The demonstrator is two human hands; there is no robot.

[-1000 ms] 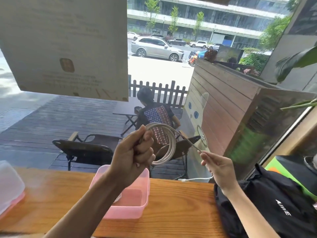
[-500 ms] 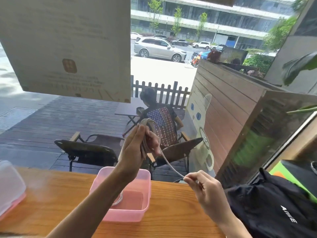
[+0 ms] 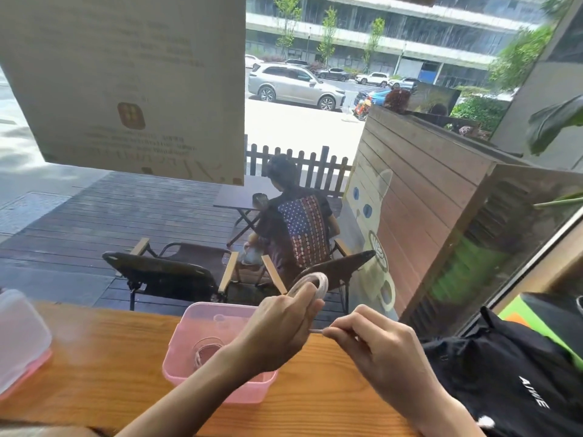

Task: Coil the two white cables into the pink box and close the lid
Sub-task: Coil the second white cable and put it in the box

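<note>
The open pink box stands on the wooden counter with one coiled white cable lying inside it. My left hand hovers over the box's right side, shut on the second white cable, whose loops stick up above my fingers. Just to its right, my right hand pinches the free end of that cable between thumb and fingers. The clear lid with a pink rim rests at the counter's far left.
A black bag sits at the right end of the wooden counter, close to my right forearm. A window runs right behind the counter. Beyond the glass are chairs and a seated person.
Both hands have dropped lower, toward the box. My right hand has come in next to the left, and the slack cable between them has been taken up into the coil.
</note>
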